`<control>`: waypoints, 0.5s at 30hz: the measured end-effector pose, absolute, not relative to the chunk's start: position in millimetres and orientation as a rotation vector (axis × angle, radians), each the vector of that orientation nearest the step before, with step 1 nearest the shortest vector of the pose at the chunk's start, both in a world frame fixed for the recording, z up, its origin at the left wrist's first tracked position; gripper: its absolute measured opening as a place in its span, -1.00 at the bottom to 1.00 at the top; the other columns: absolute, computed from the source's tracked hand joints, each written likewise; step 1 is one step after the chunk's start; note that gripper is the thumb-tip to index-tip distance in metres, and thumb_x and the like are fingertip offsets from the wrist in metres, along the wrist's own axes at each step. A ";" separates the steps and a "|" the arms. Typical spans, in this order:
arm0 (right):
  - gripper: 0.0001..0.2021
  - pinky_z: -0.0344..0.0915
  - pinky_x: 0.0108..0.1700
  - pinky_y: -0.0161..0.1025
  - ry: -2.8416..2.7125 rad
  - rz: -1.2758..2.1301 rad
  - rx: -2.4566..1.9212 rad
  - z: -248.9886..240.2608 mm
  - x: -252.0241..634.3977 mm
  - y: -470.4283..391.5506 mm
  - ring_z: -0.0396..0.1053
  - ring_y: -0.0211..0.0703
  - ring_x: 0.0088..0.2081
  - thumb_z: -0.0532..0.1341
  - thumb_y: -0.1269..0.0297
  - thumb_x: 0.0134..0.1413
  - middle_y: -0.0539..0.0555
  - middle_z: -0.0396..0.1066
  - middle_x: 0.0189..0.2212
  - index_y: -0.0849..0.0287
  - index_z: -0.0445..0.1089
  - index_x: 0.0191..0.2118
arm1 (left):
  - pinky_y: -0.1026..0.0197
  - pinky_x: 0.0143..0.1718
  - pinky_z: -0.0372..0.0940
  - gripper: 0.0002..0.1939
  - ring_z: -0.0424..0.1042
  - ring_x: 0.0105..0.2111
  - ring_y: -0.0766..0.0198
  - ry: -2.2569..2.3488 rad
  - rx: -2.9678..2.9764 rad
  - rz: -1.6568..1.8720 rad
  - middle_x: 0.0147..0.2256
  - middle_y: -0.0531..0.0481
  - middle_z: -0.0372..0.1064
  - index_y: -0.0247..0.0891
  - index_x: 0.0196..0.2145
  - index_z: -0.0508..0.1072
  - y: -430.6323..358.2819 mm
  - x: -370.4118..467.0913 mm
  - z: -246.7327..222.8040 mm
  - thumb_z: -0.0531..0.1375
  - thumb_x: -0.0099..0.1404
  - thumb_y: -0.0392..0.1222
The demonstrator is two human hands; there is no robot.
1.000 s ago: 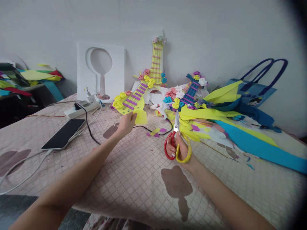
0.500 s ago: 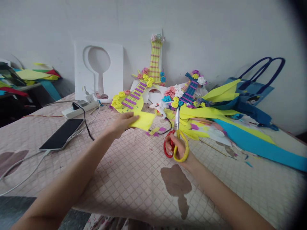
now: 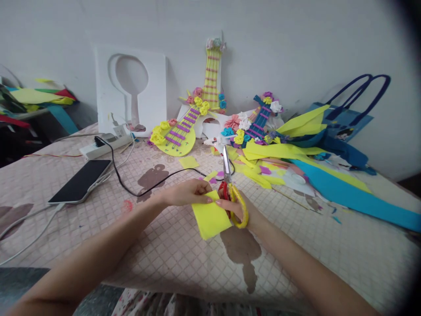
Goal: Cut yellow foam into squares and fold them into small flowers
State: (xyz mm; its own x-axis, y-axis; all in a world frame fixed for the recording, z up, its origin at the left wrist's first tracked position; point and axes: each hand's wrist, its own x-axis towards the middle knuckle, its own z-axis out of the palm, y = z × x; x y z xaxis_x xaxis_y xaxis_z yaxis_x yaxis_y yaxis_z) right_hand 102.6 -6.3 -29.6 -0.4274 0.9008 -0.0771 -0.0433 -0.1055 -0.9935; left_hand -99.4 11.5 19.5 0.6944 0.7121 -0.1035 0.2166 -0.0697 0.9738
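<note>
A yellow crepe-paper piece (image 3: pixel 210 218) is pinched at its top edge by my left hand (image 3: pixel 188 192). My right hand (image 3: pixel 247 211) has its fingers in the handle loops of the scissors (image 3: pixel 226 166), which have one red and one yellow handle. The blades look closed and point away from me. My right thumb also touches the paper's upper right edge, close to my left thumb. Beyond my left hand, a small yellow square (image 3: pixel 188 162) lies on the tablecloth. A white glue gun (image 3: pixel 215 142) lies farther back among yellow and purple scraps.
Flower-trimmed paper guitars (image 3: pixel 180 131) and a white foam board (image 3: pixel 100 92) with a cutout stand at the back. On the left lie a phone (image 3: pixel 80 181), a power strip (image 3: pixel 107 145) and cables. Blue and yellow paper strips (image 3: pixel 348 188) and a blue bag (image 3: pixel 357 118) are at right.
My left hand has brought the yellow paper nearer to me and to the right, beside the scissors. My right thumb now meets it. The small yellow square has come into view.
</note>
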 end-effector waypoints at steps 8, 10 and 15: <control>-0.77 0.23 -0.54 -0.31 -1.122 1.519 -0.919 -34.1 98.3 -0.7 0.29 -0.26 -0.57 0.32 0.20 -0.09 -0.02 0.40 -0.52 0.13 0.37 -0.28 | 0.31 -0.40 0.29 -0.64 0.42 -0.35 0.30 0.859 1.254 0.724 -0.27 -0.10 0.42 -0.32 -0.24 0.38 13.3 -94.1 7.5 0.28 0.10 -0.02; -0.78 0.20 -0.57 -0.32 -1.145 1.519 -0.891 -33.0 100.5 1.8 0.26 -0.26 -0.61 0.33 0.16 -0.10 -0.03 0.37 -0.59 0.14 0.37 -0.34 | 0.33 -0.41 0.28 -0.66 0.42 -0.37 0.30 0.900 1.213 0.757 -0.31 -0.10 0.43 -0.34 -0.31 0.37 14.2 -93.4 4.7 0.31 0.05 -0.06; -0.67 0.10 -0.65 -0.36 -1.215 1.566 -0.885 -26.7 107.1 2.0 0.17 -0.32 -0.71 0.19 -0.03 0.03 -0.06 0.24 -0.76 0.17 0.36 -0.45 | 0.35 -0.45 0.27 -0.71 0.44 -0.39 0.30 0.904 1.266 0.664 -0.31 -0.08 0.46 -0.31 -0.30 0.41 16.2 -98.2 6.8 0.31 0.06 -0.10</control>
State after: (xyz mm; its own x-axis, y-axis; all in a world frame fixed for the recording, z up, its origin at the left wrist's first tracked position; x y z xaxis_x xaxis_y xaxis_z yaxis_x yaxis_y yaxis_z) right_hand 107.1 2.0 -26.7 -0.3043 0.9526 0.0018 -0.2385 -0.0744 -0.9683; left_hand -98.2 16.2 6.8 0.5077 0.8377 -0.2011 0.0584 0.1994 0.9782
